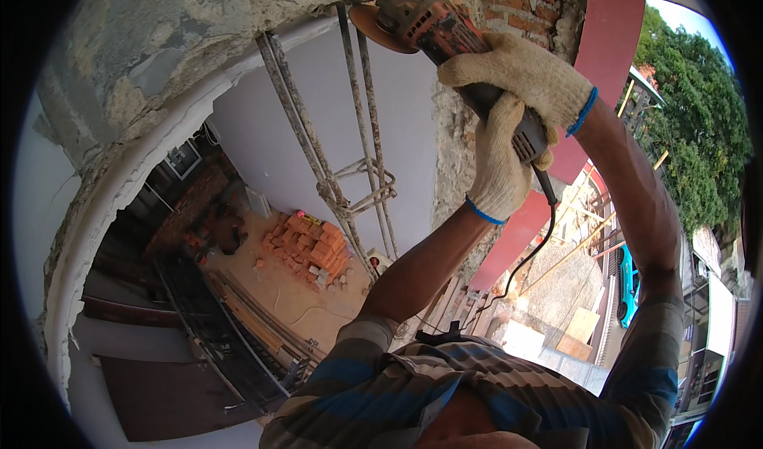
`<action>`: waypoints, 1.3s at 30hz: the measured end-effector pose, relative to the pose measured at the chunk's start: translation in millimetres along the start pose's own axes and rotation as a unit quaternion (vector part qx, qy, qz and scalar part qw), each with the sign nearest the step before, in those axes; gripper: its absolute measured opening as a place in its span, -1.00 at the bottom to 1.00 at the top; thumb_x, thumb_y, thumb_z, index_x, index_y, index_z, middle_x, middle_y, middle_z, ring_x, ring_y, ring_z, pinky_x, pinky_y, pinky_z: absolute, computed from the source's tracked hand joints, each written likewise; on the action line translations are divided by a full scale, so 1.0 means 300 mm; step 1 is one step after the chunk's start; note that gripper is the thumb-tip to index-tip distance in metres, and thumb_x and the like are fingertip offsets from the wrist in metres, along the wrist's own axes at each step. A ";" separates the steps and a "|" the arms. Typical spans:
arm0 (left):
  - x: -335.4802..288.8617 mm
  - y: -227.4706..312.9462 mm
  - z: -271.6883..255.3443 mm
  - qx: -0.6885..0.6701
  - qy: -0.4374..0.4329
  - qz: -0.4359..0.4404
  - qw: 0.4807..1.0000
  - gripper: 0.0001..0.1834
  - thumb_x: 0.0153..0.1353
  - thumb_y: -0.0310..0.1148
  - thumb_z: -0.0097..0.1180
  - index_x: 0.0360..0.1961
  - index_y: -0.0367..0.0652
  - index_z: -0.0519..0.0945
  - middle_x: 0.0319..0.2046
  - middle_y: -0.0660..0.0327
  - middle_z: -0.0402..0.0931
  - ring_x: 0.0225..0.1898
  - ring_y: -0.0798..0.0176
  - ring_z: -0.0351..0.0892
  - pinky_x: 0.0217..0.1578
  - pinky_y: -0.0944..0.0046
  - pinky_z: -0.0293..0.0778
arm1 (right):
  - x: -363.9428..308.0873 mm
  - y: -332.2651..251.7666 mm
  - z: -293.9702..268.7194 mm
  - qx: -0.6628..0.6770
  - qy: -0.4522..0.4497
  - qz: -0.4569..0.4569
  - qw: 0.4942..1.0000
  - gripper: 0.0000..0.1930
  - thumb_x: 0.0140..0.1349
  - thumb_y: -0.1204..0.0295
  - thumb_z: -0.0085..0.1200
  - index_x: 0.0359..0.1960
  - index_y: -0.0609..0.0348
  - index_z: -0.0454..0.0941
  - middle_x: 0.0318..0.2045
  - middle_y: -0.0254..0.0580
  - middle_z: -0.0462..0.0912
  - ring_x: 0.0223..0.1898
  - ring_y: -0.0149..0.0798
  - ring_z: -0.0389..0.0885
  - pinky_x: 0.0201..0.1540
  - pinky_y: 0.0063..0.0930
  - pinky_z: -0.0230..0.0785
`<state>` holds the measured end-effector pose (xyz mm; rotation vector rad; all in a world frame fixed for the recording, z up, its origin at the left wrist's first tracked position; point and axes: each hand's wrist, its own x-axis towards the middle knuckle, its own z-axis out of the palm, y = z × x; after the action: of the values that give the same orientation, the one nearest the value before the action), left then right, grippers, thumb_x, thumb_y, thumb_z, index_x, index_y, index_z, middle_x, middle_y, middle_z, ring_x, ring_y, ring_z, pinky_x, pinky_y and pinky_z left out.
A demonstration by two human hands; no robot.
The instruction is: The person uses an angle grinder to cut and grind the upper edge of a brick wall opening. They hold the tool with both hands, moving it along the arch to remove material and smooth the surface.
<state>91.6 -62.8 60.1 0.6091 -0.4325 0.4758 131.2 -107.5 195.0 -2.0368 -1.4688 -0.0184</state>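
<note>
Raised overhead, an angle grinder [451, 34] with an orange-and-dark body is gripped in both my gloved hands. My right hand [520, 74], in a cream knit glove with a blue cuff, wraps round its body behind the head. Lower down, my left hand [501, 159], gloved alike, closes round the dark rear handle. The brownish cutting disc [377, 29] meets or nearly meets the top of the steel reinforcing bars [362, 75], just under the broken concrete beam [183, 59]; I cannot tell whether it touches. A black cord [548, 226] hangs from the handle.
Several rusty bars joined by a bent tie [358, 191] hang down ahead. Exposed brickwork [517, 0] and a red wall strip [600, 67] stand on the right. Far below lie a brick pile [306, 246] and long planks [254, 314]. Outside, right, are poles and a tree [691, 99].
</note>
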 end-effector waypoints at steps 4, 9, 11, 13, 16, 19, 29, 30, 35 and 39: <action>0.000 -0.001 -0.002 -0.002 -0.001 -0.002 1.000 -0.57 0.53 0.16 0.02 -0.03 0.02 0.54 -0.35 0.26 0.61 -0.43 0.34 0.59 -0.57 0.30 0.36 | 0.003 -0.003 0.006 0.028 -0.004 0.051 0.998 -0.34 0.17 -0.09 0.39 0.02 0.31 0.68 -0.29 -0.18 0.69 -0.29 -0.36 0.64 -0.14 -0.37 0.57; -0.003 -0.001 -0.004 0.005 -0.009 0.004 1.000 -0.58 0.52 0.16 0.03 0.00 0.04 0.53 -0.33 0.28 0.62 -0.43 0.34 0.60 -0.57 0.30 0.37 | 0.024 0.044 0.005 -0.021 -0.036 0.021 0.999 -0.66 0.33 0.20 0.31 0.07 0.02 0.71 -0.15 -0.15 0.67 -0.18 -0.26 0.66 -0.05 -0.33 0.57; -0.001 -0.001 -0.004 0.003 -0.011 0.006 1.000 -0.57 0.52 0.17 0.03 0.02 0.05 0.52 -0.32 0.27 0.62 -0.42 0.34 0.60 -0.58 0.30 0.37 | 0.033 0.065 0.004 -0.038 -0.050 -0.015 0.998 -0.72 0.35 0.34 0.25 0.09 -0.09 0.71 -0.09 -0.12 0.66 -0.13 -0.17 0.68 -0.01 -0.30 0.57; -0.001 -0.001 -0.004 0.008 -0.005 0.006 1.000 -0.57 0.52 0.17 0.04 0.02 0.05 0.52 -0.31 0.27 0.62 -0.42 0.33 0.60 -0.58 0.30 0.37 | 0.030 0.083 0.002 -0.097 -0.046 -0.080 0.991 -0.69 0.34 0.42 0.21 0.11 -0.14 0.70 -0.06 -0.09 0.66 -0.10 -0.10 0.69 0.01 -0.28 0.57; -0.002 -0.001 -0.002 0.013 0.004 0.010 1.000 -0.56 0.52 0.18 0.04 0.03 0.04 0.52 -0.31 0.26 0.62 -0.42 0.32 0.61 -0.58 0.30 0.38 | 0.025 0.097 0.000 -0.144 -0.032 -0.141 0.979 -0.63 0.31 0.45 0.19 0.14 -0.15 0.67 -0.05 -0.05 0.66 -0.10 -0.03 0.71 0.01 -0.25 0.58; 0.002 -0.001 -0.003 0.011 0.007 0.007 1.000 -0.55 0.51 0.18 0.04 0.02 0.04 0.52 -0.32 0.25 0.62 -0.42 0.31 0.62 -0.58 0.30 0.40 | 0.045 0.095 0.005 -0.062 -0.061 -0.064 0.994 -0.60 0.29 0.45 0.17 0.16 -0.19 0.66 -0.07 -0.04 0.68 -0.11 -0.03 0.71 0.01 -0.24 0.58; 0.005 -0.006 -0.010 0.006 0.008 0.008 1.000 -0.55 0.51 0.17 0.05 0.01 0.00 0.53 -0.33 0.24 0.62 -0.42 0.32 0.63 -0.58 0.31 0.41 | 0.066 0.142 0.013 -0.058 -0.068 -0.072 0.993 -0.60 0.31 0.46 0.16 0.18 -0.14 0.65 0.00 -0.06 0.71 -0.08 0.00 0.69 0.03 -0.20 0.58; 0.004 -0.005 -0.009 0.007 0.006 0.009 1.000 -0.55 0.51 0.17 0.05 0.02 0.01 0.53 -0.33 0.24 0.62 -0.41 0.32 0.63 -0.58 0.31 0.41 | 0.066 0.144 0.012 -0.058 -0.068 -0.066 0.994 -0.61 0.31 0.46 0.16 0.18 -0.14 0.66 0.00 -0.05 0.70 -0.08 0.01 0.69 0.03 -0.20 0.58; -0.002 -0.001 -0.008 0.020 0.006 0.013 1.000 -0.55 0.51 0.17 0.05 0.03 0.01 0.53 -0.32 0.24 0.62 -0.41 0.30 0.63 -0.58 0.30 0.40 | 0.048 0.118 0.003 -0.068 -0.067 -0.060 0.994 -0.62 0.34 0.46 0.15 0.18 -0.16 0.66 -0.02 0.00 0.67 -0.11 0.03 0.69 0.02 -0.21 0.58; -0.007 0.003 -0.007 0.018 0.001 0.013 1.000 -0.55 0.51 0.17 0.04 0.04 0.02 0.52 -0.32 0.24 0.63 -0.41 0.30 0.63 -0.58 0.29 0.39 | 0.029 0.080 0.001 -0.061 -0.062 -0.054 0.995 -0.62 0.33 0.46 0.16 0.17 -0.18 0.67 -0.06 0.02 0.65 -0.11 0.02 0.69 0.01 -0.22 0.58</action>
<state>89.9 -61.4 57.8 0.6382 -0.4321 0.5100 155.1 -104.5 186.7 -2.0851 -1.6914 -0.0261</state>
